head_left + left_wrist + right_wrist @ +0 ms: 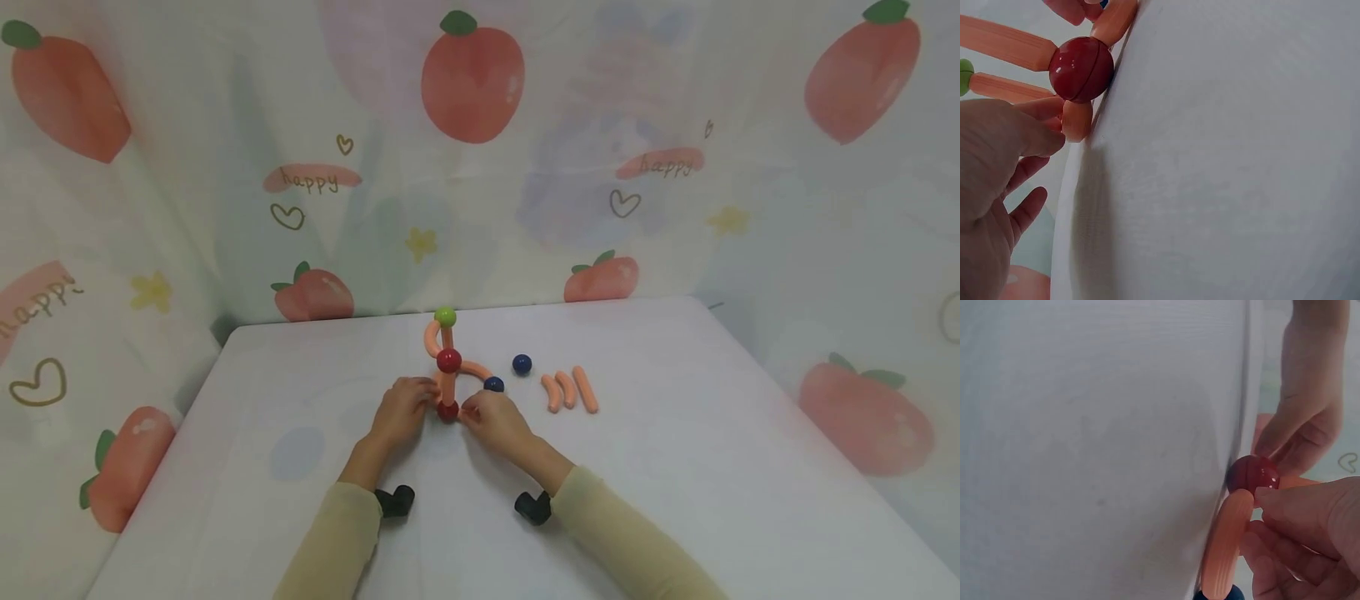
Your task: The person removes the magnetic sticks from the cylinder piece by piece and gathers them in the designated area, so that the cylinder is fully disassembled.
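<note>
Orange rods joined by balls form a small build on the table: a green ball [446, 317] at the far end, a red ball [449, 360] in the middle and a lower red ball [1081, 70] nearest me. My left hand [403, 410] is at its left side, pinching a short orange rod [1077, 121] that meets the lower red ball. From the right, my right hand [497, 420] grips a curved orange rod [1227, 547] with thumb and fingertips, close by the same ball. That rod runs between the red ball and a blue ball [1235, 593].
A loose blue ball [522, 364] sits right of the build. Farther right lie two short curved orange rods [566, 389] and a straight orange rod [586, 389]. The white table [675, 500] meets a fruit-printed cloth [495, 208] behind.
</note>
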{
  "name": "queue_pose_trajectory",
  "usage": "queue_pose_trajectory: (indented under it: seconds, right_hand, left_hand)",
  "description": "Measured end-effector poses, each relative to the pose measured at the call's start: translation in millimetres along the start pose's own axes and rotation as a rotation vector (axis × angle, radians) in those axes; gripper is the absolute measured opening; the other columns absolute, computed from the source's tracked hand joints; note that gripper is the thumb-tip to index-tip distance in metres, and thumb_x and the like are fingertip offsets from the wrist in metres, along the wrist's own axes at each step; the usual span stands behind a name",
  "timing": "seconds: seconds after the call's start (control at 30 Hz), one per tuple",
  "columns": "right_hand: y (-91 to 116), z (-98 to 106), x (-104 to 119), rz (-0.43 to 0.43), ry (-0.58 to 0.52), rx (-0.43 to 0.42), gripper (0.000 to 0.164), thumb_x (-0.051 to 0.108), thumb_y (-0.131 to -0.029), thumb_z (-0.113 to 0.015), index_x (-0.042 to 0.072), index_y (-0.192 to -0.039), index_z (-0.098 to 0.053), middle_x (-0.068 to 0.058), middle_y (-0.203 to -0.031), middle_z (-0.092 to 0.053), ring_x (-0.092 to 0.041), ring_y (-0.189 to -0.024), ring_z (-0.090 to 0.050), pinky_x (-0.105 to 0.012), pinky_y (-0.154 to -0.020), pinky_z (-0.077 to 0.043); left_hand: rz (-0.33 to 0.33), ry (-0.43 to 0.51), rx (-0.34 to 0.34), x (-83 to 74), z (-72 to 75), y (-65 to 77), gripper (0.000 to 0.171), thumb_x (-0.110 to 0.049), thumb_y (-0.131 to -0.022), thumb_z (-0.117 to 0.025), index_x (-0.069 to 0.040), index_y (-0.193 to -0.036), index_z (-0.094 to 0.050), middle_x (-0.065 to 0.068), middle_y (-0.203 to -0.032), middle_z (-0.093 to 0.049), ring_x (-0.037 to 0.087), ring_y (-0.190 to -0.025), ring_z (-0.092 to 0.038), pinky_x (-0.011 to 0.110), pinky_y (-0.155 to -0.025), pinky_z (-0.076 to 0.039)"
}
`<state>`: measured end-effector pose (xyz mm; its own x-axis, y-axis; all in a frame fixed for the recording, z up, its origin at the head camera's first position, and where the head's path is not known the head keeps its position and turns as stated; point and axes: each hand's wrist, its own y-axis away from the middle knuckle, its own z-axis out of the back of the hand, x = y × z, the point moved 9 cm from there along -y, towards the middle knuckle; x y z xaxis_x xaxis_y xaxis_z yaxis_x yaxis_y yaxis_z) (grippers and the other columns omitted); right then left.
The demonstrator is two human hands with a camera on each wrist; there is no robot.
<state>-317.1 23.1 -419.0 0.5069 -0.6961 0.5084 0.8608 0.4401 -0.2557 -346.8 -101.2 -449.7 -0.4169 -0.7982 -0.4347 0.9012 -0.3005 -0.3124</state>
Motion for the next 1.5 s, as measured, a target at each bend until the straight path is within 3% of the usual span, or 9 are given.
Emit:
queue_pose_trajectory:
  seconds: [0.37, 0.77, 0.97, 1.3, 1.5]
  right_hand:
    - [-5.0, -7.2, -1.1, 0.057, 0.092, 0.031, 0.011, 0.010, -0.082, -0.068, 0.002, -0.090, -0.071, -0.005, -0.081, -0.065, -0.016, -0.077, -0.060, -0.029, -0.072, -0.049]
    - [-12.1, -10.7, -6.5, 0.017, 0.181, 0.091, 0.011, 0.015, -0.082, -0.069, 0.005, -0.086, -0.071, 0.000, -0.074, -0.062, -0.014, -0.071, -0.058, -0.026, -0.068, -0.048]
    - [-9.1, -0.7, -6.1, 0.058, 0.263, 0.074, 0.012, 0.017, -0.081, -0.071, 0.005, -0.083, -0.071, -0.001, -0.071, -0.062, -0.015, -0.068, -0.058, -0.028, -0.067, -0.048]
    - [-3.5, 5.8, -21.2, 0.013, 0.214, 0.083, 0.008, 0.008, -0.081, -0.069, 0.004, -0.088, -0.070, -0.003, -0.079, -0.063, -0.015, -0.075, -0.059, -0.028, -0.072, -0.049]
    - [-0.5, 7.2, -22.8, -0.024, 0.091, 0.091, 0.012, -0.001, -0.079, -0.067, 0.003, -0.089, -0.070, -0.005, -0.083, -0.067, -0.017, -0.080, -0.062, -0.030, -0.074, -0.049]
  left_hand:
    - [-0.005, -0.183, 0.069, -6.1, 0.4, -5.7, 0.022, -0.012, -0.085, -0.065, -0.013, -0.107, -0.069, 0.000, -0.110, -0.064, 0.019, -0.108, -0.050, 0.042, -0.088, -0.042]
    - [-0.017, -0.253, 0.063, -13.8, 3.2, -4.7, 0.020, -0.014, -0.081, -0.070, -0.013, -0.101, -0.071, 0.000, -0.102, -0.067, 0.021, -0.102, -0.051, 0.038, -0.083, -0.044]
    - [-0.046, -0.280, 0.063, -25.5, 0.8, -0.3, 0.016, -0.015, -0.080, -0.071, -0.014, -0.096, -0.072, 0.000, -0.100, -0.066, 0.020, -0.093, -0.051, 0.032, -0.080, -0.044]
    - [-0.088, -0.347, 0.060, -51.1, -2.9, 8.2, 0.013, -0.021, -0.080, -0.072, -0.014, -0.090, -0.074, 0.000, -0.086, -0.065, 0.020, -0.088, -0.051, 0.031, -0.072, -0.043]
    - [-0.071, -0.412, 0.075, -60.1, -6.2, 10.3, 0.011, -0.022, -0.079, -0.073, -0.014, -0.086, -0.074, 0.000, -0.079, -0.063, 0.018, -0.085, -0.053, 0.029, -0.068, -0.043]
